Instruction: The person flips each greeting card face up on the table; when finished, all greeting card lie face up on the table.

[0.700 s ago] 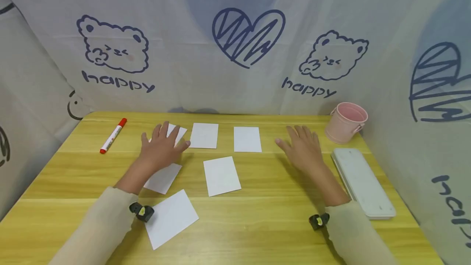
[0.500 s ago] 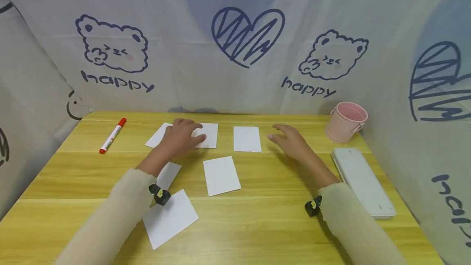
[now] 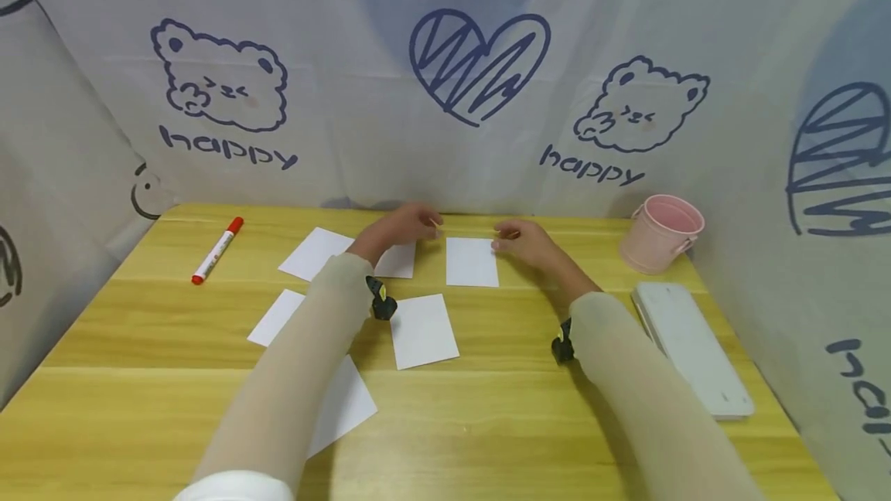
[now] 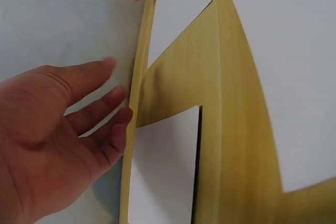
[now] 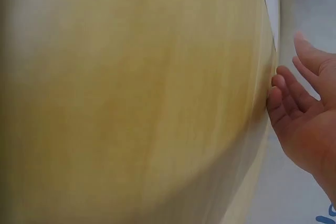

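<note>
Cloth backdrop (image 3: 362, 83), pale, printed with bears, hearts and "happy", across the top of the head view; wood-grain desk (image 3: 501, 424) below. White paper cards, six, on the desk. Upper-centre card (image 3: 472, 263): between the two hands. Second top-row card (image 3: 398, 263), upper-left card (image 3: 313, 253), mid-left card (image 3: 274, 318), centre card (image 3: 425, 332), lower-centre card (image 3: 348, 407): several partly hidden by the left sleeve (image 3: 299, 377). Left hand (image 3: 411, 224): upper centre, near the desk's far edge; grip apart, fingers loosely bent. Right hand (image 3: 527, 243): at the upper-centre card's right edge; grip apart; whether it touches, cannot tell. Red-capped marker (image 3: 217, 251): left. Pink bucket (image 3: 656, 238): right, upright. White case (image 3: 692, 350): lower right.
</note>
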Demonstrator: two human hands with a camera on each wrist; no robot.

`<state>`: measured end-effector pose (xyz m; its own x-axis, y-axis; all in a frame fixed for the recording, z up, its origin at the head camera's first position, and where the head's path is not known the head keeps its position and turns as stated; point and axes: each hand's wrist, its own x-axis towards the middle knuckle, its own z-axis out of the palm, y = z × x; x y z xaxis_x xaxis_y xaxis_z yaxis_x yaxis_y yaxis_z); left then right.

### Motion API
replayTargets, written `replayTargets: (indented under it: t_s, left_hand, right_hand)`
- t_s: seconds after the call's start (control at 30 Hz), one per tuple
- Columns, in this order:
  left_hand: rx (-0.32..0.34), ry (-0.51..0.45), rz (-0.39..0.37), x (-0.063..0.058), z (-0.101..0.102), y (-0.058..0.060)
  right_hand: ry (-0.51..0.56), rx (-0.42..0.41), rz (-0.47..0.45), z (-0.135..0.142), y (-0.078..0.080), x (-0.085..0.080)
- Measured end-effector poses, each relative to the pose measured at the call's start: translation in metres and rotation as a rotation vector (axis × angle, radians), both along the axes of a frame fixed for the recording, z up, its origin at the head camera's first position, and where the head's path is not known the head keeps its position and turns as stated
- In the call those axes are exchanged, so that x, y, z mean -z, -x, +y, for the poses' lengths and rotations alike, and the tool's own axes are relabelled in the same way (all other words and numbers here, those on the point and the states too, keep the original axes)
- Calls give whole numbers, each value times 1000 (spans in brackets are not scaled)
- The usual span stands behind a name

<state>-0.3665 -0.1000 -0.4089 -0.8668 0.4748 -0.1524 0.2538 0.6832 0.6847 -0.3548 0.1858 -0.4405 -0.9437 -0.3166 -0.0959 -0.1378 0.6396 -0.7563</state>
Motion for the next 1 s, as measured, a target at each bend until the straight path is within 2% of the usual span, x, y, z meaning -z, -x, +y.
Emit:
replayTargets:
  t_s: [0.2,0.37,0.57,0.77,1.0]
  left_hand:
    - [52,100,16,2,11,8]
    - [39,142,-2,3,19,7]
    - [10,171,-45,1,29,4]
    - [-20,184,-50,0,34,4]
    - [-28,155,-33,6,36,9]
  right_hand:
    - [-35,-34,-5,1,10,4]
    - [-96,-62,34,-3,15,10]
    - [-127,-27,29,-8,16,12]
    - [-149,18,-17,-12,11,6]
    - [-150,40,-40,-11,9,5]
